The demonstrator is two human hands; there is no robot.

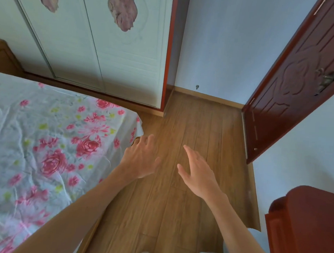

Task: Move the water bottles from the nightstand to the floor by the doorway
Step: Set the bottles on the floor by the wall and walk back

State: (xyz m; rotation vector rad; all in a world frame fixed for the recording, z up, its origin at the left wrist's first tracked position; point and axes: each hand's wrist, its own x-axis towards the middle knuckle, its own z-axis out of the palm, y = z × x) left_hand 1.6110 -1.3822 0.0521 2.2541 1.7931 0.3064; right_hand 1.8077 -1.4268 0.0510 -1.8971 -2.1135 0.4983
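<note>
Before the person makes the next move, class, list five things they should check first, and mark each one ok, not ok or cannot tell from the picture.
1. Left hand free to grip: ok, fingers spread, holding nothing.
2. Right hand free: ok, open and holding nothing.
3. Water bottles found: not ok, none in view.
4. Nightstand within reach: cannot tell; a red-brown cabinet sits at lower right, its top mostly out of frame.
5. Way to the door: ok, only bare wooden floor shows ahead of the hands.
</note>
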